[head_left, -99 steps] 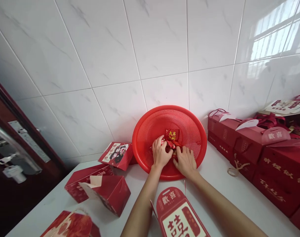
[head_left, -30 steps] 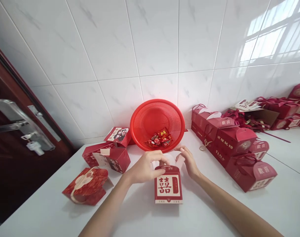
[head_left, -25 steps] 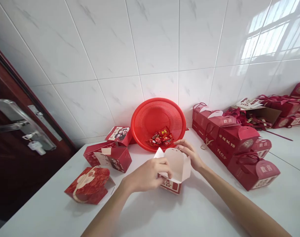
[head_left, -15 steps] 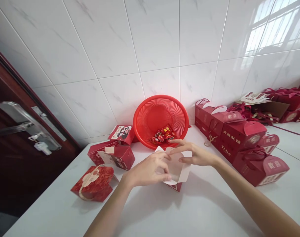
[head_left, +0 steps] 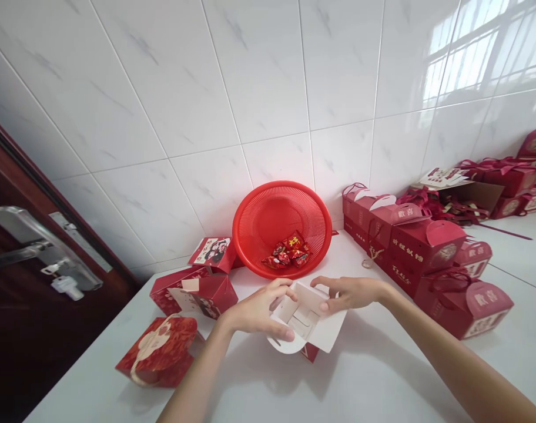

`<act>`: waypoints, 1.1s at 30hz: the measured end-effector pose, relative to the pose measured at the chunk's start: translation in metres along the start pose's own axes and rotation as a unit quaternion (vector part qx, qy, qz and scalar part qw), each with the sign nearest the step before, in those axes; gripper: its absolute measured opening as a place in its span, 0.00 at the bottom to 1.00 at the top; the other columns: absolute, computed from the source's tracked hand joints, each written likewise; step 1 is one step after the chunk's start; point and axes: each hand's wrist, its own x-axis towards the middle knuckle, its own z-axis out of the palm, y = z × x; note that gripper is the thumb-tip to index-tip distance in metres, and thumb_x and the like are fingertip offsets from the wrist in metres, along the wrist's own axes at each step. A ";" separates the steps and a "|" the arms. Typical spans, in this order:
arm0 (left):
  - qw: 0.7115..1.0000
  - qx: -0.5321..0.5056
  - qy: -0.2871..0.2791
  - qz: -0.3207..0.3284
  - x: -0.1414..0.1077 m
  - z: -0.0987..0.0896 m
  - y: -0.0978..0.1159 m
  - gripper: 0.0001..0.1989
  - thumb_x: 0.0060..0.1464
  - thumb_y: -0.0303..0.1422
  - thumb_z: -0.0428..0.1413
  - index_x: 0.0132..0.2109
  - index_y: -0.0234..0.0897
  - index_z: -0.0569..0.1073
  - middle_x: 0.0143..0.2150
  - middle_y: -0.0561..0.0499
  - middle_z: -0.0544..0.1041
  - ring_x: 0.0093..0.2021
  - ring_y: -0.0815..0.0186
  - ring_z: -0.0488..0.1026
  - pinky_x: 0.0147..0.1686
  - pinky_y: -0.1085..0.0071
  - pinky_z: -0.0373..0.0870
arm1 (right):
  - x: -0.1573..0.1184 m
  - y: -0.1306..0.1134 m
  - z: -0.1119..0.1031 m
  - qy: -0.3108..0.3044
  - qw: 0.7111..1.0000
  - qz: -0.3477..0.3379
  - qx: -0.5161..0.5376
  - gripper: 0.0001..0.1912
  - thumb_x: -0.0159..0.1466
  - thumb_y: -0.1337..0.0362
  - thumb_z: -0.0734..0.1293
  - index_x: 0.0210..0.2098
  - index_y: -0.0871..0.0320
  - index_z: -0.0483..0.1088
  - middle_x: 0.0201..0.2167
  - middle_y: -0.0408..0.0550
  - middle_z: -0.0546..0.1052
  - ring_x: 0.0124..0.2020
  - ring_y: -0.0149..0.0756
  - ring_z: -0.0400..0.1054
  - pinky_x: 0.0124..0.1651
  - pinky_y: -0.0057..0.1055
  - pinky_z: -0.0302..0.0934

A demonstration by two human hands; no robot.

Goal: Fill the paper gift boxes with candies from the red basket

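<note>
An open box (head_left: 301,320), white inside and red outside, stands on the white table (head_left: 250,382) with its flaps spread. My left hand (head_left: 265,311) is at its left side, thumb over the rounded front flap and fingers curved above the left edge, with a gap between them. On the right, my right hand (head_left: 349,294) has its fingertips at the box's right flap, thumb and fingers apart. Neither hand is closed round the box. Just behind it, a red plastic basket (head_left: 281,202) leans back with several red wrapped candies (head_left: 290,251) inside.
Red patterned boxes (head_left: 206,291) and a box with a rope handle (head_left: 162,349) stand at the left. A row of red boxes (head_left: 409,241) runs along the right. Farther right are ribbons (head_left: 448,202) and more boxes. A door handle (head_left: 43,249) shows far left.
The box's flaps have spread outward, and its white inside now shows. My fingers have moved toward its edges. The view has shifted slightly, so the basket and boxes appear lower.
</note>
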 end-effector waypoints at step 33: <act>0.935 0.245 0.231 -0.112 0.145 -0.027 -0.063 0.32 0.52 0.30 0.58 0.64 0.38 0.64 0.56 0.40 0.75 0.55 0.50 0.74 0.49 0.60 0.70 | 0.149 0.037 -0.034 0.419 0.887 0.039 -0.191 0.13 0.72 0.60 0.56 0.46 0.58 0.69 0.43 0.52 0.79 0.44 0.42 0.73 0.42 0.31 0.60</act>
